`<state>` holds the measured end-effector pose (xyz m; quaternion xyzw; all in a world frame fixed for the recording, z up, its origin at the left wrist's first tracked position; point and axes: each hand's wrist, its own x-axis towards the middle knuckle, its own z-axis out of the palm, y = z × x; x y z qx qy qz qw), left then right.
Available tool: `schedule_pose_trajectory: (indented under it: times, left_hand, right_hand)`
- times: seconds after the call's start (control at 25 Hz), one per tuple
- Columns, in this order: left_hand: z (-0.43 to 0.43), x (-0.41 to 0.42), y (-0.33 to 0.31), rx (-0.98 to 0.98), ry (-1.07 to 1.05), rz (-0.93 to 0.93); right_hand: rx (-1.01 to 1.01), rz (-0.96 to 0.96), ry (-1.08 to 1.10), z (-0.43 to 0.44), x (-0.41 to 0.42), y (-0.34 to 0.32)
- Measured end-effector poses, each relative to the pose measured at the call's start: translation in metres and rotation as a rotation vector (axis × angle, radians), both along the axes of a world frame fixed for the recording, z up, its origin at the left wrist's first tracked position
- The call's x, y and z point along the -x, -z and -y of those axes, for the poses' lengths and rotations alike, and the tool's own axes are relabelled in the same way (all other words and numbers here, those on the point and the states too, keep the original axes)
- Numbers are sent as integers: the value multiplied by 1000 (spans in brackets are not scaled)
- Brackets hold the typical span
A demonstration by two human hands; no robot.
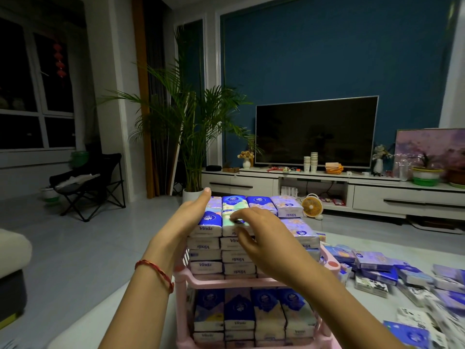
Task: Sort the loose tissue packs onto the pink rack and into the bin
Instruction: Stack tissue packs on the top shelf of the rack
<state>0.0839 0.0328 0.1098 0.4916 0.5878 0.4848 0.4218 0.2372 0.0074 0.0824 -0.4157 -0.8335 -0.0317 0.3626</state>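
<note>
Right, nearest me at the bottom of the frame, the pink rack (226, 282) stands on the pale worktop (100, 323). Its lower tier (251, 313) is packed tight with upright tissue packs, with no room there that I can see. The upper tier carries a stack (206, 255) several layers high, rising well above the pink rim.

My left grip (186, 217), a red cord bracelet (156, 270) at its wrist, lies flat and open against the left face of that stack, fingers straight, bracing it. My right grip (261, 235) is curled over the pale-green pack (232, 210) in the top layer, fingertips on its top and thumb at its near end — holding it, as far as I can judge. I take the step in hand to be squaring this pack in among its blue and lilac neighbours.

At the lower right, the loose packs (377, 270) lie scattered on the worktop, many of them, so the sort looks far from done. The bin I cannot find anywhere in view.

The next move calls for letting go gently — the stack is tall and soft-sided and could slump — then a reach to the lower right for another pack. With the rack this full, I would guess the rest belong in the bin.

Beyond, a small yellow fan (312, 206) sits on the floor, and a dark television (317, 132) stands against the blue wall at middle right.
</note>
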Motion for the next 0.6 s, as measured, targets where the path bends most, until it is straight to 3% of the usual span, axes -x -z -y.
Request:
schedule_pose_trajectory:
  times: [0.08, 0.16, 0.24, 0.32, 0.44, 0.6]
  left_hand:
    - [4, -2, -3, 10, -34, 58]
    - [10, -5, -10, -77, -158, 1]
    - [18, -12, -23, -348, -300, -106]
    - [39, -33, -40, -616, -298, -28]
    - [63, -91, -43, -752, -40, 124]
    - [65, -187, 0, -478, 458, -10]
  right_hand:
    - [20, -53, -24, 1, -5, -2]
    - [85, -188, -11, -2, -19, -11]
    - [113, -364, 42, -9, -45, -23]
    - [122, -582, 114, -15, -81, -31]
    - [216, -812, 250, -14, -136, -29]
    - [404, -941, 392, -10, -192, -9]
